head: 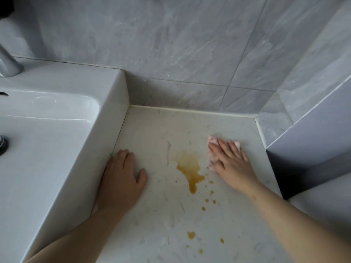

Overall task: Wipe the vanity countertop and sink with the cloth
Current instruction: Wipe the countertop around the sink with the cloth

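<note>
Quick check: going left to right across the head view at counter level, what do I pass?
Sink, left hand flat on the countertop, brown spill, right hand pressing the pink cloth, grey tiled wall.

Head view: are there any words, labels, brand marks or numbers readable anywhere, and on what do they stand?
None. No text, logo or number shows on the sink, the faucet, the countertop, the wall tiles, or the cloth under the right hand.
</note>
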{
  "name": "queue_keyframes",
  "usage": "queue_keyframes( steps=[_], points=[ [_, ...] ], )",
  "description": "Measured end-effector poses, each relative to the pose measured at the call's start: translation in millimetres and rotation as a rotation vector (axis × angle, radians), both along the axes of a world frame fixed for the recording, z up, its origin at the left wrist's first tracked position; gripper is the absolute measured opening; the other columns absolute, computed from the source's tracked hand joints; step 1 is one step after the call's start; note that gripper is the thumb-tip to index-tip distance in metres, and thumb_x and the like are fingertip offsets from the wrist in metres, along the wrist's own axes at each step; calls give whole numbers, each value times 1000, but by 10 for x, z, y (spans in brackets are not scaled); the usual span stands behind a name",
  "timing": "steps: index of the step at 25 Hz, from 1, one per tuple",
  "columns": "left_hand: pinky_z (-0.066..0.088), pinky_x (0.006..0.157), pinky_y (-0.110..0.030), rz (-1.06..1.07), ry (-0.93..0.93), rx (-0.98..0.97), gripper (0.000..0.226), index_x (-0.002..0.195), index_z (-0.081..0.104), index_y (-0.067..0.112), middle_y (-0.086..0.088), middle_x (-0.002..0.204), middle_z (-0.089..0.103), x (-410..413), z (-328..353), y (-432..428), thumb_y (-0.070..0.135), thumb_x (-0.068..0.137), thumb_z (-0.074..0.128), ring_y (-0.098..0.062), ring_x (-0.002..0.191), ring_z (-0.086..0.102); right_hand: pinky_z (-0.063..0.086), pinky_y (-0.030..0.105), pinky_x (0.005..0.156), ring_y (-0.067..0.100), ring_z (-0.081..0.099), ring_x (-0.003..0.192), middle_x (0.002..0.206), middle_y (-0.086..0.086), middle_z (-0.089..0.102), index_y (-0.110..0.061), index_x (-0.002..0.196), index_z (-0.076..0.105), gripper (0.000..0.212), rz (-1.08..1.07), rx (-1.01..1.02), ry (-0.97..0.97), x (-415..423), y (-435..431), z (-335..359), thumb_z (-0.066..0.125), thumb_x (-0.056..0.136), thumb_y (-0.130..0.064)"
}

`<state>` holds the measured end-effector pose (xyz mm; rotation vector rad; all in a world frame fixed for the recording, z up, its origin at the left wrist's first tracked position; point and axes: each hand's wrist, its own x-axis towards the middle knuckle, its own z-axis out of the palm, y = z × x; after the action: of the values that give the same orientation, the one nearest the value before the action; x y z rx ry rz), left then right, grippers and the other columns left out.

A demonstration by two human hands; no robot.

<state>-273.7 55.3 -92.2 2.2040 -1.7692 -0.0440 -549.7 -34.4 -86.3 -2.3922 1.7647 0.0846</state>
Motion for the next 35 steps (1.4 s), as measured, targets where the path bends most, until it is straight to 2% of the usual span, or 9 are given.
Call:
queue_keyframes(
  steps=[6,10,14,18,23,25,29,33,35],
  points=[
    [42,96,-50,-3,-76,53,59,113,58,-9,-28,116,59,-47,-14,1,33,80,32,-42,110,55,-5,38,117,19,-3,146,159,-10,-2,-39,148,2,56,-258,15,-31,-188,-148,33,15,95,-50],
    [39,97,-51,7,-73,158,65,123,54,-6,-25,126,56,-103,22,206,40,85,28,-42,116,52,-6,32,113,14,-2,146,157,-16,-2,-46,145,0,77,-36,-49,36,-262,745,43,-11,69,-56],
    [26,101,-41,-80,-162,176,72,128,52,0,-16,130,55,-120,-60,742,51,94,13,-33,119,52,-2,34,115,18,4,146,158,-13,2,-45,146,6,87,-131,-41,18,-530,218,28,-9,62,-59],
    [15,105,-38,-108,-219,224,68,136,44,5,-10,140,46,-92,-63,797,50,90,21,-27,129,43,1,39,116,23,7,145,159,-7,7,-40,148,13,79,-243,10,11,-437,21,7,1,72,-59],
    [5,112,-40,-79,-174,215,75,145,28,12,-5,152,27,-123,-51,812,55,86,12,-23,141,21,19,41,104,28,34,132,143,4,48,-30,138,40,57,91,-185,-26,-304,1170,-160,30,84,-44],
    [4,114,-40,-75,-152,208,78,147,22,14,-4,154,21,-137,-6,798,57,84,7,-22,143,15,19,42,109,30,36,134,146,2,44,-33,138,41,57,72,-197,-43,-152,829,-115,26,85,-50],
    [-7,114,-34,-80,-143,230,84,149,2,20,2,157,2,-143,23,786,60,76,-9,-16,144,-4,0,44,116,26,10,145,158,-4,14,-42,144,23,54,-194,-24,-78,309,105,34,21,92,-55],
    [-1,112,-35,-75,-166,217,77,147,21,15,-2,154,22,-117,-6,800,58,85,7,-19,143,14,18,45,109,30,39,132,144,3,46,-27,138,46,56,155,-231,-69,125,1081,-101,29,88,-47],
    [1,111,-35,-82,-170,219,75,146,25,14,-3,152,26,-109,-19,800,57,86,11,-21,141,19,21,44,108,30,38,131,141,4,49,-26,137,46,54,212,-211,-44,-64,1274,-127,33,88,-44]
  ],
)
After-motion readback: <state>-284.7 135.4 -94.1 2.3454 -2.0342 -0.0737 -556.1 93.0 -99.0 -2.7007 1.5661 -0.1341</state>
